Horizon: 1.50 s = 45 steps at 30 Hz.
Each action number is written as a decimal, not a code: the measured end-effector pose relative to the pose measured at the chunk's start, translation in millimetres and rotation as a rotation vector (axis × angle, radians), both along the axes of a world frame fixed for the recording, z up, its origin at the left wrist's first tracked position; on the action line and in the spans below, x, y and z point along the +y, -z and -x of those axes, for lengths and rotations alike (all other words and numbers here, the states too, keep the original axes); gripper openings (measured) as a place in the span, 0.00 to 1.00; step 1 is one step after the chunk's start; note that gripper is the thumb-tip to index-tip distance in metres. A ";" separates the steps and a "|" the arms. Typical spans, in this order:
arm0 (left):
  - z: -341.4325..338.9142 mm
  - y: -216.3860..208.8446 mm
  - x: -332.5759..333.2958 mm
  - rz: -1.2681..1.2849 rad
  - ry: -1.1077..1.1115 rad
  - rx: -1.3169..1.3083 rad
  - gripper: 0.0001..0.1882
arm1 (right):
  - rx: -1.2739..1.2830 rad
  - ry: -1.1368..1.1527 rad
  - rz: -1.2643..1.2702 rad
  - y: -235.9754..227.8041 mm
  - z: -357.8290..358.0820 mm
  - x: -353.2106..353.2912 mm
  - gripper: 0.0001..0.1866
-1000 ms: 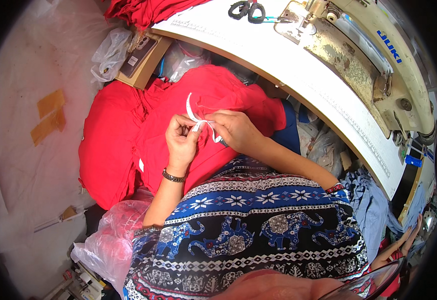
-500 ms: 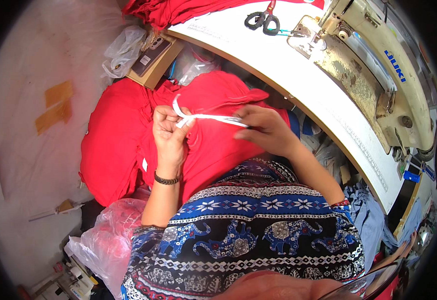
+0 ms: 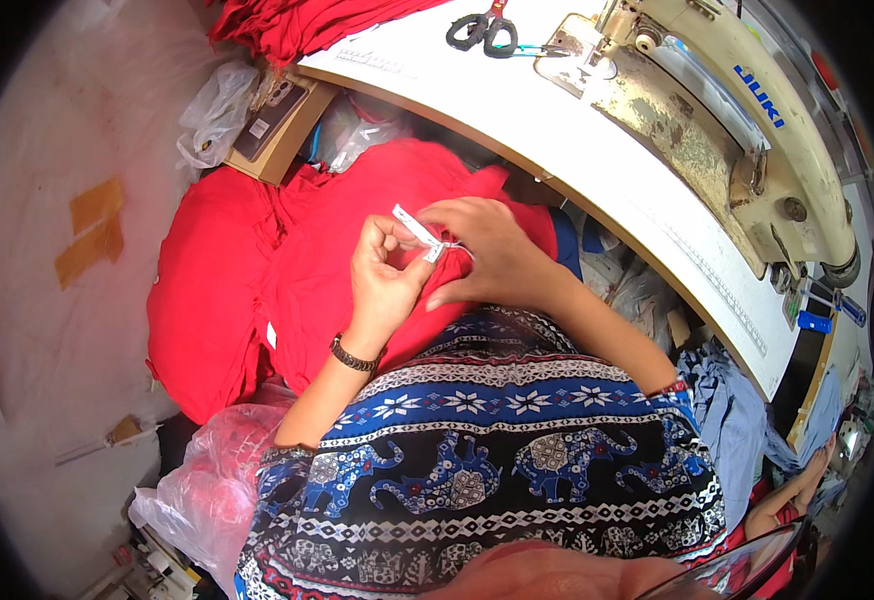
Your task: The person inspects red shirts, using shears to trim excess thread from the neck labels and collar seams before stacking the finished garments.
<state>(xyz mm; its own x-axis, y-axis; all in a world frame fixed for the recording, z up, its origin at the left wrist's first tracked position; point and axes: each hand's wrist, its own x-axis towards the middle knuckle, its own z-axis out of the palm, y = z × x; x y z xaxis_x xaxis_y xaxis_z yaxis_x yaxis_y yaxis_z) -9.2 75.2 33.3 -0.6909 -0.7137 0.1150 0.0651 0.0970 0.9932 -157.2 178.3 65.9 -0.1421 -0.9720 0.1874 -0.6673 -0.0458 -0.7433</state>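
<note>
Beside the tabletop's [image 3: 517, 100] near edge lies bunched red fabric [image 3: 207, 300]. Above its right side, the right hand [image 3: 507, 255] curves wide, its hold unclear, while the left hand [image 3: 389, 280] pinches a white printed strip [image 3: 415, 228]; a loose pinch could let it twist or slip.

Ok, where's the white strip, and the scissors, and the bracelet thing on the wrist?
White strip [image 3: 414, 227], head view: on its upper length.
Scissors [image 3: 486, 33], head view: where the black handle loops meet.
Dark wristband [image 3: 354, 357], head view: on its visible middle.
</note>
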 end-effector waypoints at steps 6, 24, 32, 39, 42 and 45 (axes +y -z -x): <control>-8.5 -18.5 -3.4 0.056 0.020 -0.104 0.14 | 0.064 -0.102 0.140 17.5 -6.2 -25.7 0.38; -3.1 3.9 -6.0 -0.500 0.139 0.152 0.15 | -0.190 0.132 0.180 34.5 -6.6 6.7 0.11; 1.3 12.1 -2.4 -0.509 0.115 0.171 0.16 | -0.112 0.131 0.125 28.8 -7.2 13.8 0.10; 2.3 14.9 -0.3 -0.467 0.149 0.170 0.16 | -0.371 0.212 0.076 35.1 -10.1 11.7 0.06; 1.9 13.2 -4.3 -0.420 0.190 0.085 0.16 | -0.501 0.233 0.053 43.4 -10.3 10.9 0.06; 1.3 10.5 -4.8 -0.419 0.205 0.051 0.14 | -0.551 0.239 0.013 48.6 -9.1 12.2 0.07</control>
